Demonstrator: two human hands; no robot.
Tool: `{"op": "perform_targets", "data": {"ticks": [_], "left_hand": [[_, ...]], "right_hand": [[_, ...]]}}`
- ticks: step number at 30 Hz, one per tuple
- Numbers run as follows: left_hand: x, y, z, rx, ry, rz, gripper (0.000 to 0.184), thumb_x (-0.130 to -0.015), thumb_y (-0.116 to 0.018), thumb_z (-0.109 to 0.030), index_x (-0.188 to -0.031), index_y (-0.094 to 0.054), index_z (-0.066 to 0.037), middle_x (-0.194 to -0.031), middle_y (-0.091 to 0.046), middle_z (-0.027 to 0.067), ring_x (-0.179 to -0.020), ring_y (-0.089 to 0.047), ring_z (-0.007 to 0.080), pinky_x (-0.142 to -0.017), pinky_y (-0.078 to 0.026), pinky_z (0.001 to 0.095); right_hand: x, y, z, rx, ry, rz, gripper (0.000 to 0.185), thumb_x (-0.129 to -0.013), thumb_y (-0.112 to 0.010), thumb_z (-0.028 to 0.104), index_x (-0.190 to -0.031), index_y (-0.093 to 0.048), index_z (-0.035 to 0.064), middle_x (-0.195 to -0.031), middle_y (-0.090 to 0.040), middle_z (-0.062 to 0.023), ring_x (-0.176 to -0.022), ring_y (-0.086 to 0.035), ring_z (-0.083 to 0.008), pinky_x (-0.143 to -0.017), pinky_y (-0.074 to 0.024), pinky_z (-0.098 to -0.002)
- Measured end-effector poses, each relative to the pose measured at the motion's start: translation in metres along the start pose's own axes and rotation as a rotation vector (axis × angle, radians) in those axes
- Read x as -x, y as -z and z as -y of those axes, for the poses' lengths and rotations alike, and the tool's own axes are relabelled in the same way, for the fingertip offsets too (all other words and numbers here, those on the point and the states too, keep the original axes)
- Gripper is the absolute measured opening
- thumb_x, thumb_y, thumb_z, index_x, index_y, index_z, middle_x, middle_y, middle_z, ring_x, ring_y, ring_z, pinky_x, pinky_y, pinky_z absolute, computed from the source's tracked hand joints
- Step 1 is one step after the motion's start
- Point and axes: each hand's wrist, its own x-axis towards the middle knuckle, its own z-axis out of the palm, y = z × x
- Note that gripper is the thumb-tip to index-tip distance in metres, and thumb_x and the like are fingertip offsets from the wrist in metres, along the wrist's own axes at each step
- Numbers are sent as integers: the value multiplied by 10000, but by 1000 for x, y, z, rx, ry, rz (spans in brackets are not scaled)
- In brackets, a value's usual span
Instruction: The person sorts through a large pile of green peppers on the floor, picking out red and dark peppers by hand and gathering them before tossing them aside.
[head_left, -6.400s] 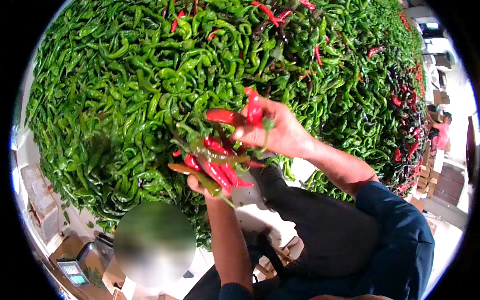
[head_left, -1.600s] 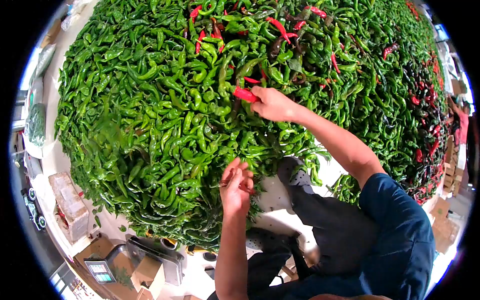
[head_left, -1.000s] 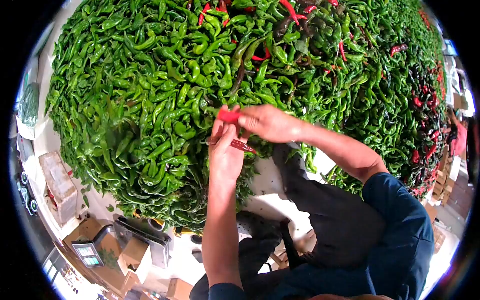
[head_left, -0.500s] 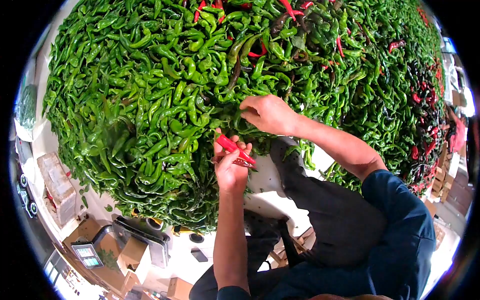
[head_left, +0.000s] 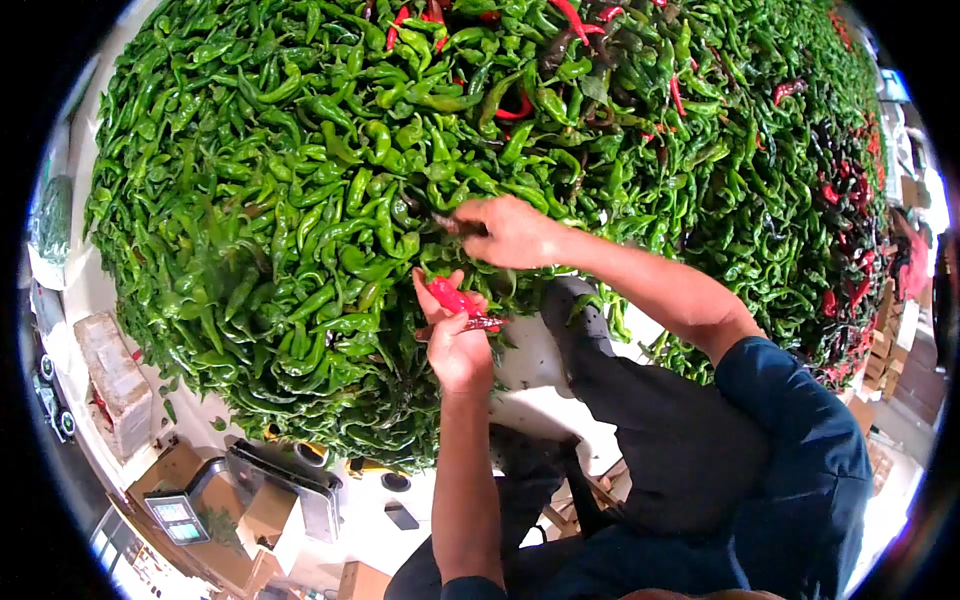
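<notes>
My left hand (head_left: 462, 358) is closed around red peppers, palm up, just above the near edge of the pile. A bright red pepper (head_left: 450, 297) shows between its fingers, and a darker red pepper (head_left: 487, 324) lies across by the thumb. Above and to the right of it, my right hand (head_left: 512, 234) pinches a dark brown pepper (head_left: 462, 227) whose end points left over the pile. Under both hands spreads a large heap of green peppers (head_left: 310, 215).
Scattered red peppers (head_left: 515, 108) lie among the green ones, with more red and dark ones (head_left: 850, 190) at far right. My dark-trousered leg (head_left: 660, 420) is against the heap's near side. A scale display (head_left: 175, 517), cardboard boxes (head_left: 268, 512) and a foam box (head_left: 115, 375) stand at lower left.
The dark pepper that lay on the heap above my right hand is gone from there, and a dark one is now in that hand, which moved left. The left hand's bright pepper has tilted.
</notes>
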Motion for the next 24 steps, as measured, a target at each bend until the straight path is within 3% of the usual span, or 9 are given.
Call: {"op": "perform_targets", "data": {"ticks": [1, 3, 5, 6, 11, 13, 17, 22, 24], "left_hand": [[1, -1, 0, -50, 3, -33, 846, -749, -592, -178, -1519, -241, -189, -1299, -495, 128, -912, -567, 247, -900, -438, 423], [-3, 1, 2, -28, 23, 47, 810, -792, -562, -205, -1525, -219, -172, -1334, -482, 105, -1060, -555, 258, -983, -410, 436], [-3, -16, 7, 47, 21, 56, 759, -829, -525, -205, -1524, -225, -153, -1372, -463, 83, -1249, -471, 256, -1084, -338, 429], [-2, -18, 7, 55, 23, 108, 726, -844, -512, -195, -1519, -249, -145, -1412, -439, 70, -1358, -371, 246, -1142, -265, 412], [-6, -25, 4, 216, 142, 162, 708, -842, -516, -191, -1512, -289, -174, -1429, -434, 51, -1337, -393, 227, -1141, -261, 407], [-5, -31, 2, 303, 142, 163, 754, -821, -520, -173, -1526, -253, -192, -1441, -408, 54, -1346, -374, 234, -1144, -250, 408], [-5, -31, 5, 368, 123, 160, 666, -879, -488, -204, -1513, -285, -187, -1413, -447, 45, -1333, -395, 237, -1135, -275, 413], [-4, -14, 9, 254, 53, 36, 580, -975, -463, -291, -1509, -291, -145, -1410, -465, 100, -1286, -446, 288, -1104, -321, 428], [-1, -8, 18, 120, -20, 89, 614, -963, -502, -272, -1517, -268, -152, -1407, -462, 104, -1272, -459, 282, -1105, -324, 432]], "right_hand": [[11, 1, 7, -49, -30, 80, 314, -814, -634, 164, -1107, -627, 51, -892, -649, -186, -781, -658, -364, -703, -527, -418], [29, -2, 20, -33, 92, 85, 307, -847, -647, 154, -1140, -633, 63, -889, -657, -167, -803, -665, -349, -716, -536, -409], [42, -12, 27, -56, 267, 36, 318, -853, -666, 183, -1155, -651, 86, -931, -675, -124, -884, -667, -316, -724, -547, -411], [43, -14, 29, 4, 216, 36, 328, -846, -666, 172, -1165, -645, 94, -938, -675, -122, -896, -663, -316, -731, -546, -414], [47, -12, 48, 63, 129, -129, 342, -815, -656, 117, -1149, -615, 64, -925, -668, -132, -861, -658, -321, -739, -539, -417], [52, -28, 48, 2, 175, -336, 333, -806, -654, 106, -1129, -604, 44, -929, -661, -138, -830, -652, -322, -728, -535, -419], [51, -34, 36, 170, 463, -449, 286, -803, -674, 145, -1064, -620, 40, -1035, -655, -103, -807, -645, -295, -700, -516, -400], [63, -28, 44, 164, 500, -126, 392, -805, -682, 199, -1146, -618, 16, -1237, -567, -164, -1102, -559, -325, -872, -484, -403], [63, -31, 38, 198, 453, -33, 396, -783, -698, 212, -1113, -620, 8, -1189, -589, -164, -1083, -569, -335, -892, -485, -403]]}}
